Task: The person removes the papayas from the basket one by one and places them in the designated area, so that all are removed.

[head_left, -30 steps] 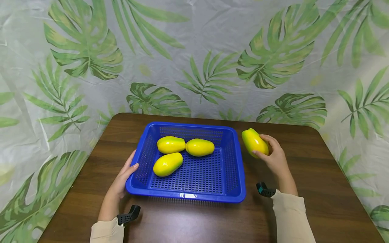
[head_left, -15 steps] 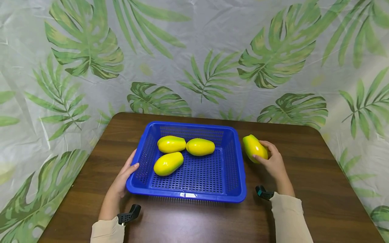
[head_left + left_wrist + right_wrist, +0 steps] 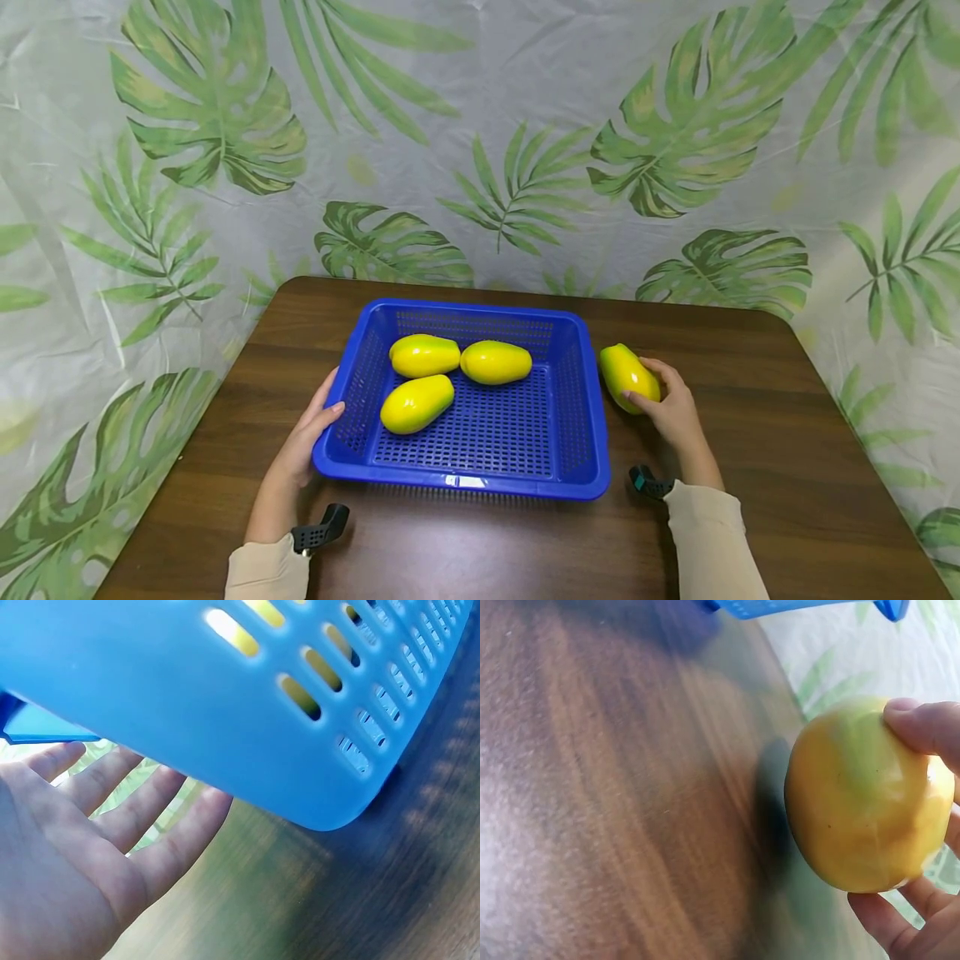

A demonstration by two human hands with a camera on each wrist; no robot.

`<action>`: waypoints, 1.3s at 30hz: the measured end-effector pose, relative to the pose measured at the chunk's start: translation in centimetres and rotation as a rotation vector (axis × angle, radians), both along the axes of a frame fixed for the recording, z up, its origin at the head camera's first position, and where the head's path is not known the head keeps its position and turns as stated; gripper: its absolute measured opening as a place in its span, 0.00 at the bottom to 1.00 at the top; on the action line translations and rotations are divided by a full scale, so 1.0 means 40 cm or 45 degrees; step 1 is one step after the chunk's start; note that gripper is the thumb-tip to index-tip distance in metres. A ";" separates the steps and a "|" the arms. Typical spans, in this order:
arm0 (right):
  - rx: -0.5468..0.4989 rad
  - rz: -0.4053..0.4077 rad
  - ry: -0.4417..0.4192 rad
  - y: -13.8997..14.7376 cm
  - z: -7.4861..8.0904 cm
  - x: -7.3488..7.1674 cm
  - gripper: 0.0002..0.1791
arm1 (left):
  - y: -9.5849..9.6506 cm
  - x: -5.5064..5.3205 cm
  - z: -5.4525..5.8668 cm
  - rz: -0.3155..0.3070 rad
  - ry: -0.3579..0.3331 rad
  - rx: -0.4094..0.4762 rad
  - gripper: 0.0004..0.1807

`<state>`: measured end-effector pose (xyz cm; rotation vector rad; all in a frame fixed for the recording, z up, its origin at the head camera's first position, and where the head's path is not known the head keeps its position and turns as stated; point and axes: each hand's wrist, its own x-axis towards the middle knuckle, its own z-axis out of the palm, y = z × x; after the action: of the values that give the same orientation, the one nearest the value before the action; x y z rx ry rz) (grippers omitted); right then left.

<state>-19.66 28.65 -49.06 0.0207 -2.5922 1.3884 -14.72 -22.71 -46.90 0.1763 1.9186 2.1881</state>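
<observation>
My right hand (image 3: 673, 410) grips a yellow papaya (image 3: 627, 377) with a green end, just right of the blue plastic basket (image 3: 459, 488). In the right wrist view the thumb lies on one side of the papaya (image 3: 862, 802) and fingertips on the other, close over the table. My left hand (image 3: 303, 437) holds the basket's left side, thumb over the rim; the left wrist view shows its fingers reaching along the outside of the perforated wall (image 3: 150, 697). Inside the basket lie three more papayas, a back left one (image 3: 424, 357), a back right one (image 3: 496, 362) and a front one (image 3: 417, 405).
The brown wooden table (image 3: 480, 550) extends around the basket, with its rounded back corners near a leaf-patterned cloth (image 3: 525, 150) hanging behind. Black camera mounts sit at the left wrist (image 3: 321, 529) and the right wrist (image 3: 649, 483).
My right hand has brought the papaya down and slightly nearer to me, beside the basket. The left hand, basket and the papayas in it have stayed in place.
</observation>
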 end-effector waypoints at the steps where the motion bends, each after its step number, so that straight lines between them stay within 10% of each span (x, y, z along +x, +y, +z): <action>1: -0.002 -0.003 -0.001 0.000 -0.002 0.000 0.33 | 0.000 0.000 0.000 0.001 0.000 -0.001 0.31; 25: -0.063 0.003 -0.039 0.003 -0.013 0.012 0.36 | -0.001 0.000 -0.002 0.009 -0.014 -0.004 0.32; 39: -0.189 0.022 -0.028 -0.038 0.058 0.041 0.34 | 0.001 0.002 0.000 0.005 -0.004 0.013 0.31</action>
<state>-18.02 27.15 -46.74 0.0058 -2.5046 1.5918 -14.64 -22.68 -46.90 0.1709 1.9081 2.2001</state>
